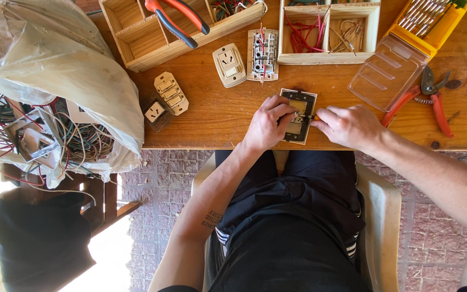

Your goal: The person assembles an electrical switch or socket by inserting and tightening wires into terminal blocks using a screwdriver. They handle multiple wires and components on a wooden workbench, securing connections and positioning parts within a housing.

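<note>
Black-clothed lap fills the near view below a wooden table (pixel 217 124). At its near edge lies a dark-framed switch plate (pixel 298 132); the left hand (pixel 267 123) pins it down, while the right hand (pixel 348 125) pinches a small orange-handled screwdriver (pixel 312 117) against it. Red pruning shears (pixel 431 100) rest farther right.

Two wooden trays (pixel 152 46) (pixel 328 57), two pliers (pixel 177 19) (pixel 425 94), five switch plates (pixel 229 65).

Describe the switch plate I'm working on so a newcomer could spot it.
On the wooden table, at its near edge, the left hand and right hand meet over a dark-framed switch plate. Unlike the cream switches further left, it has a dark rim.
</note>
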